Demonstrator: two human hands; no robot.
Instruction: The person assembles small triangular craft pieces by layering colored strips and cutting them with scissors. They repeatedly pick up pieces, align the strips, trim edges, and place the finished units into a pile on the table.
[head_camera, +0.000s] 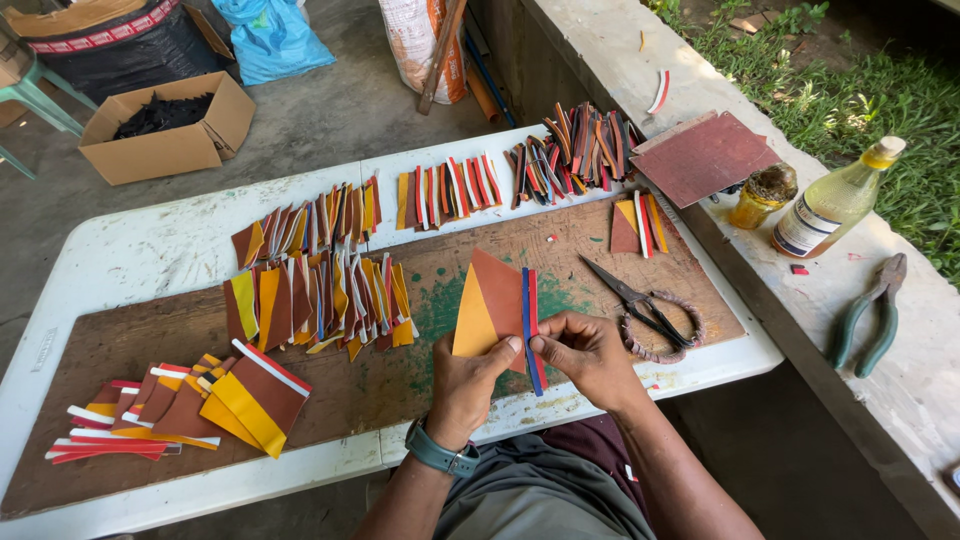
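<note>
My left hand (466, 383) and my right hand (588, 358) together hold up a flat patch (487, 305) made of a yellow and a brown piece, above the brown work board (400, 390). Along the patch's right edge runs a blue strip with a red strip (531, 325), pinched between my thumbs and fingers. A dark watch sits on my left wrist. Black scissors (637, 301) with wrapped handles lie on the board just right of my right hand.
Rows of yellow, brown, red and white pieces (320, 300) cover the white table (150, 250); finished patches (230, 400) lie at left. On the concrete ledge are a glue jar (762, 194), a bottle (835, 203), green pliers (872, 315) and a brown sheet (705, 158). A cardboard box (165, 125) stands on the floor.
</note>
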